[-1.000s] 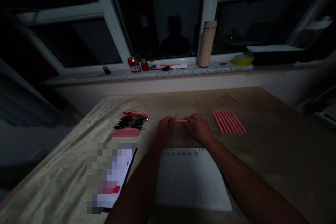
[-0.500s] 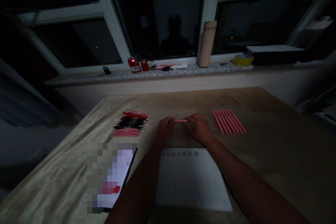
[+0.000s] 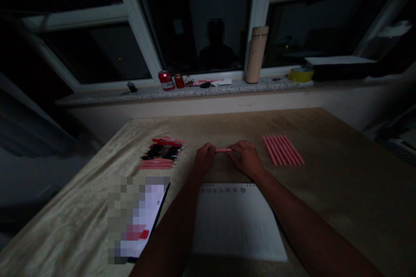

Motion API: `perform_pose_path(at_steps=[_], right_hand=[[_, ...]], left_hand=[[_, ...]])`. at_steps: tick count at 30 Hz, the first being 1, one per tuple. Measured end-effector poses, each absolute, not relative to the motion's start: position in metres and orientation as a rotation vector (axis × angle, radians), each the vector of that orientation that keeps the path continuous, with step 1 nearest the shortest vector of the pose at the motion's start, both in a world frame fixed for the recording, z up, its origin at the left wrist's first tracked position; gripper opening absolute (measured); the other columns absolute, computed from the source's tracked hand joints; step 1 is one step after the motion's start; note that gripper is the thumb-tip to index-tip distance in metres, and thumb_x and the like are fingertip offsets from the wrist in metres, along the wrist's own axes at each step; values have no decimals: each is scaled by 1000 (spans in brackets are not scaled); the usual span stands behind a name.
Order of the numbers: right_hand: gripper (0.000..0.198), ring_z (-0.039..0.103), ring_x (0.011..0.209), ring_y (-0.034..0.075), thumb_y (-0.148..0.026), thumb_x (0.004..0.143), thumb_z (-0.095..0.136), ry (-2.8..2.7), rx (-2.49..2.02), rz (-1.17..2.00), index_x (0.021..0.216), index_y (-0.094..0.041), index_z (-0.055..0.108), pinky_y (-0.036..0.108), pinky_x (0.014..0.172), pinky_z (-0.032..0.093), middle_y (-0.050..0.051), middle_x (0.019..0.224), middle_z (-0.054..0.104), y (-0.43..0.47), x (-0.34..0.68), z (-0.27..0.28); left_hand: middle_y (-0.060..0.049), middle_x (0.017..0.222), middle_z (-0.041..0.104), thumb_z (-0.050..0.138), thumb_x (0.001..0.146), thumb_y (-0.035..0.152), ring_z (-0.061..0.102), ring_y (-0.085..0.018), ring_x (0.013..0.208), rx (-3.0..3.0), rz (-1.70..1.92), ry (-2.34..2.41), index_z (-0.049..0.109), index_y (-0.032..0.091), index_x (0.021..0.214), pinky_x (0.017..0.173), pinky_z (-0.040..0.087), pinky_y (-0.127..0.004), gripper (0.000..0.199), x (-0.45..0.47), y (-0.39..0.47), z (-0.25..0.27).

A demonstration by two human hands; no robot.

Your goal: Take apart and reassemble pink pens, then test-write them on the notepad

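A pink pen (image 3: 222,150) lies level between my two hands, just beyond the top edge of a spiral notebook (image 3: 238,225). My left hand (image 3: 204,158) is closed on its left end. The fingers of my right hand (image 3: 245,156) pinch its right end, hiding the tip. To the right, a row of several pink pens (image 3: 282,150) lies side by side, slanting. On the left is a pile of pen parts, with black pieces (image 3: 162,151) in the middle, pink pieces (image 3: 156,164) nearest me and red pieces (image 3: 167,141) at the far side.
A tablet (image 3: 146,220), partly blurred out, lies left of my left forearm. Along the stone windowsill stand a red can (image 3: 166,80), a smaller red can (image 3: 179,81), a tall tan bottle (image 3: 257,54) and a yellow tape roll (image 3: 300,75). A wrinkled cloth (image 3: 81,207) covers the table.
Almost nothing differs. Both hands keep their hold on the pink pen in the same place, with only a tiny shift of the left fingers.
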State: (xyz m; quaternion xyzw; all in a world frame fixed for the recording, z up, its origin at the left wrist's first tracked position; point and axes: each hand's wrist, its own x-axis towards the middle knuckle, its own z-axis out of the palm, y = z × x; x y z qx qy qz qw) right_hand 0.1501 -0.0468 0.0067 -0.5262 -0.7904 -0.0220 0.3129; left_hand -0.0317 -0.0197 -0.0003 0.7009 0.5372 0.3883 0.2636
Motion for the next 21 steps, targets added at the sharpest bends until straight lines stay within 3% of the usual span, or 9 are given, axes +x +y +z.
perform_pose_path(at_steps=[13, 21], right_hand=[[24, 51, 89, 21, -38, 90, 50, -2075, -1375, -47, 98, -25, 69, 33, 78, 29, 6, 86, 63, -47, 150, 6], [24, 51, 89, 21, -37, 89, 51, -2050, -1388, -62, 98, -24, 69, 33, 79, 30, 6, 86, 63, -46, 150, 4]], left_hand=[[1, 57, 45, 31, 90, 43, 44, -12, 59, 1999, 1062, 1517, 44, 18, 58, 60, 33, -26, 43, -30, -19, -1], [0, 70, 52, 38, 87, 33, 49, -14, 74, 2031, 1104, 1462, 47, 19, 66, 71, 38, -26, 27, -32, -16, -2]])
